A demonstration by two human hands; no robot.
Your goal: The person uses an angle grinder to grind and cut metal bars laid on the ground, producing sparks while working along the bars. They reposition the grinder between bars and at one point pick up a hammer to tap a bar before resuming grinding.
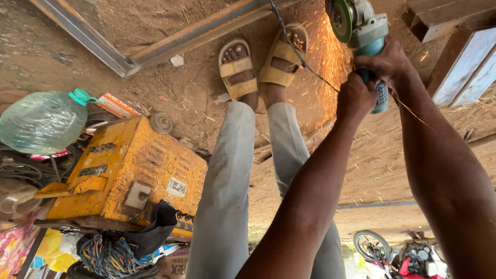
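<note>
— What did the hands have?

— I saw both closed tight on the angle grinder: right hand round its teal body, left hand clenched just below it, the disc throwing sparks over the sandalled feet.

— How would it handle?

— Stiff, fairly heavy, I judged, and prone to kick (so grip the body, well clear of the disc).

— Any labels?

— A pale rectangular sticker on the yellow welding machine, left of the legs; behind it, a clear water bottle with a green cap.
</note>
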